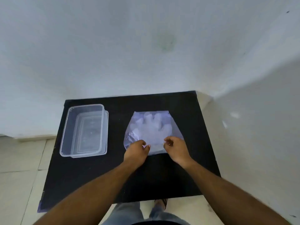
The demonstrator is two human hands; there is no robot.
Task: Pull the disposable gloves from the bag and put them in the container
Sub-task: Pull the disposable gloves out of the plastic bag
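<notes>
Thin, clear plastic is what everything here is made of: a flat transparent bag (153,132) lies on the black table mat (186,168), with a stack of whitish, hand-shaped disposable gloves (151,127) inside it, fingers pointing away from the person. Well apart to its left sits an empty clear rectangular plastic container (84,129). The left hand (137,150) and right hand (176,149) both rest at the bag's near edge, fingers curled as if pinching the film; whether either truly grips it I cannot tell. The gloves look feather-light, limp and clingy, likely to slide or come out several at once. The best hold is probably the cuff ends nearest the opening, with one hand pinning the bag.
</notes>
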